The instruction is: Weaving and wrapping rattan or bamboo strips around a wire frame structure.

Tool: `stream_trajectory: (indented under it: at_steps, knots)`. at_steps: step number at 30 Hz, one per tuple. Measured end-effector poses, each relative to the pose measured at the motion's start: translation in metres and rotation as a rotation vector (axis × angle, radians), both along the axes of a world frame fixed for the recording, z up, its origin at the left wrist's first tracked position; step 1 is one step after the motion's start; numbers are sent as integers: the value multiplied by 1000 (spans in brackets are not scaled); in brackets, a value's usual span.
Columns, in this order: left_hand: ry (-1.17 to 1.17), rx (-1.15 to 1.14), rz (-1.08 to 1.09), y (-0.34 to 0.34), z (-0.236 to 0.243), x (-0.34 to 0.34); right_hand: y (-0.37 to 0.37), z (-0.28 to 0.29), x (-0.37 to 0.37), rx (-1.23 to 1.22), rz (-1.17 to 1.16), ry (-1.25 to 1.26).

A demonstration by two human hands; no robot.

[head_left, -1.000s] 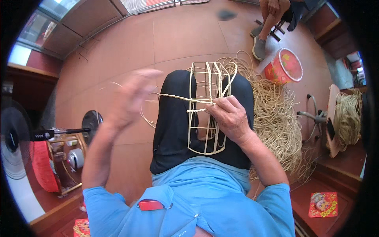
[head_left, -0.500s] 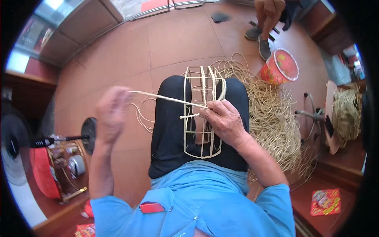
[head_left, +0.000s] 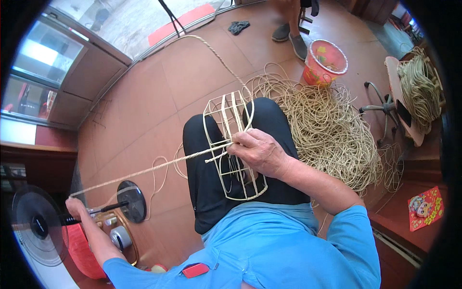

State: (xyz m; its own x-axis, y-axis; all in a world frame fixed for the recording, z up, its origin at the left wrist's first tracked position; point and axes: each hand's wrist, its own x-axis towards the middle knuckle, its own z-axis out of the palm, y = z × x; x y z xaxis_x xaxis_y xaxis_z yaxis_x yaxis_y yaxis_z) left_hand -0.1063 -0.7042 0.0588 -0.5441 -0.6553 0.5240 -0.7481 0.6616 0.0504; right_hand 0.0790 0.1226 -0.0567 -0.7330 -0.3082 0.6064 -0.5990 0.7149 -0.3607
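A light, cage-like frame of thin pale rods lies across my thighs, tilted. My right hand is closed at its middle, pinching a straw-coloured twisted cord against a rod. From there the cord runs taut to the left. Far out at the lower left, my left hand is closed on this cord, close to the fan. A short cord end pokes out just left of my right fingers. Another stretch of cord arcs up beyond the frame's far end and bends to the left. My right fingertips are partly hidden.
A big heap of loose cord covers the floor at right, beside a red bucket. A person's shoes are behind it. A coiled bundle rests on a chair. At left stands a fan with a round base.
My left hand has swung outward and down to the left, drawing the cord out long. The frame has tilted, while my right hand still grips it. A cord loop now arcs beyond the frame.
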Motion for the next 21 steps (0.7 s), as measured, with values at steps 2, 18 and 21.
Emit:
stream_trajectory:
  at_steps: [2, 18, 21]
  knots:
    - [-21, 64, 92, 23, -2, -10, 2, -1, -2, 11, -14, 9]
    - [-388, 936, -1723, 604, -56, 117, -2, -5, 1, 51, -25, -72]
    - [-340, 816, -1784, 599, -61, 117, -1, -1, 2, 73, -20, -74]
